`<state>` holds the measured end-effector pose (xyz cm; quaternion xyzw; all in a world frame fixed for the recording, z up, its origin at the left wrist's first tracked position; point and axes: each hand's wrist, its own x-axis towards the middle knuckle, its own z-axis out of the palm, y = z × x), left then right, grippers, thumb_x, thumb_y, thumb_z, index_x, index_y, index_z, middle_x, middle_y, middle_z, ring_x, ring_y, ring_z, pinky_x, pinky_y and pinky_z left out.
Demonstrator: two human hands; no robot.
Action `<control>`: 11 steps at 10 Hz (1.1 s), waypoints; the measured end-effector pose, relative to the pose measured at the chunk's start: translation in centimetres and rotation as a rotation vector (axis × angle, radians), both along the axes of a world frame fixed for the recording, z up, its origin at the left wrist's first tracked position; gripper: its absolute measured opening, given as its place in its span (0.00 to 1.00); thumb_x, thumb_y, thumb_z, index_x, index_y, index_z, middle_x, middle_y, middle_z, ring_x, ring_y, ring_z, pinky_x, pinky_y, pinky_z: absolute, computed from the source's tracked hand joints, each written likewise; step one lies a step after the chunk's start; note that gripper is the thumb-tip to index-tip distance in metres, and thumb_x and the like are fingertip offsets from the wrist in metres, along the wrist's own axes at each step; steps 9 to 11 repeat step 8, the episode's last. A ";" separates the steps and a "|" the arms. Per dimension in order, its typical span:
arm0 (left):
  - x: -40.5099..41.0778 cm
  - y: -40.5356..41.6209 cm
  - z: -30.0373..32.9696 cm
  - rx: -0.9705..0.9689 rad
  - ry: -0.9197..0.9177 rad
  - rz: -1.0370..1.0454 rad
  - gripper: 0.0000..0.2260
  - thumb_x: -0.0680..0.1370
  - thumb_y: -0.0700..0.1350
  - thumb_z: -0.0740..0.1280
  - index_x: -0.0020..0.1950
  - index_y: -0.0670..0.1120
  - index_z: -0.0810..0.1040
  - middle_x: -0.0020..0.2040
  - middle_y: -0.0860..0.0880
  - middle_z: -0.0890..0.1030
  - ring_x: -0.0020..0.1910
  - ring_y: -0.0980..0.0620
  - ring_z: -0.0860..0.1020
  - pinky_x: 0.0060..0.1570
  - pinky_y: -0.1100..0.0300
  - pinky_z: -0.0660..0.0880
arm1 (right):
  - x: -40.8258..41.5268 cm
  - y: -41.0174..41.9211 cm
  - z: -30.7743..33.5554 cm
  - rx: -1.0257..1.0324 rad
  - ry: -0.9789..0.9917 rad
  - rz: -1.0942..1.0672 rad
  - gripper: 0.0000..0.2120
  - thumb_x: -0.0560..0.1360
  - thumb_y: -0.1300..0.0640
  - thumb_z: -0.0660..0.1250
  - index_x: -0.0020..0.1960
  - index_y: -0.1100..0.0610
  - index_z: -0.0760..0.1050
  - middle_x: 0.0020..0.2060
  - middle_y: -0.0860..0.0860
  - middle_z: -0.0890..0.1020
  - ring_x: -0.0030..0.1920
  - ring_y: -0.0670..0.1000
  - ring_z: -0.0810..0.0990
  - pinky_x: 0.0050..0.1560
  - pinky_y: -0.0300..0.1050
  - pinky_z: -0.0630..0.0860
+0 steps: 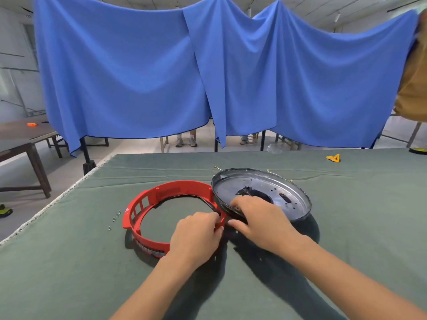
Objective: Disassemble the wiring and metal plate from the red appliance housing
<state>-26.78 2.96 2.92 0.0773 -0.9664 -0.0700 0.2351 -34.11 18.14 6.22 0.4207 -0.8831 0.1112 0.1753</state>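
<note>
Red housing ring (147,199) sat on the green-covered desk (69,262), with the round metal plate (272,188) tilted right beside it, touching its right edge. Left hand (196,234) pinched the ring's near-right rim, fingers curled. Right hand (256,218) gripped the plate's near edge, fingers over the rim. Few loose screws (115,218) lay left of the ring.

Glossy red plastic housing (147,199), shiny metal plate (261,192).

Tilted metal plate (261,192) against red ring housing (147,204)
</note>
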 end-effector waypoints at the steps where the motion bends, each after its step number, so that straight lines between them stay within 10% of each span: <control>1: 0.2 -0.6 -0.3 -0.030 0.018 -0.008 0.10 0.78 0.55 0.58 0.49 0.51 0.74 0.49 0.51 0.80 0.49 0.46 0.77 0.42 0.55 0.69 | -0.6 -0.5 -0.5 0.023 0.058 -0.037 0.09 0.79 0.49 0.60 0.55 0.53 0.70 0.52 0.49 0.76 0.54 0.53 0.76 0.45 0.46 0.70; 6: 3.6 1.1 2.0 -0.066 0.253 -0.105 0.06 0.75 0.50 0.65 0.44 0.49 0.79 0.42 0.54 0.79 0.45 0.51 0.76 0.39 0.59 0.73 | -2.7 4.4 -0.9 0.001 0.111 -0.277 0.13 0.79 0.44 0.55 0.53 0.52 0.70 0.47 0.46 0.77 0.47 0.50 0.77 0.37 0.45 0.70; 8: 16.2 0.3 -8.6 -0.092 0.514 -0.244 0.08 0.74 0.45 0.63 0.35 0.48 0.77 0.35 0.54 0.76 0.35 0.51 0.74 0.37 0.61 0.70 | -3.3 4.0 -0.6 -0.099 0.070 -0.335 0.13 0.78 0.44 0.57 0.55 0.51 0.69 0.49 0.45 0.78 0.49 0.50 0.78 0.37 0.44 0.69; 11: 16.2 0.3 -8.6 -0.092 0.514 -0.244 0.08 0.74 0.45 0.63 0.35 0.48 0.77 0.35 0.54 0.76 0.35 0.51 0.74 0.37 0.61 0.70 | -3.3 4.0 -0.6 -0.099 0.070 -0.335 0.13 0.78 0.44 0.57 0.55 0.51 0.69 0.49 0.45 0.78 0.49 0.50 0.78 0.37 0.44 0.69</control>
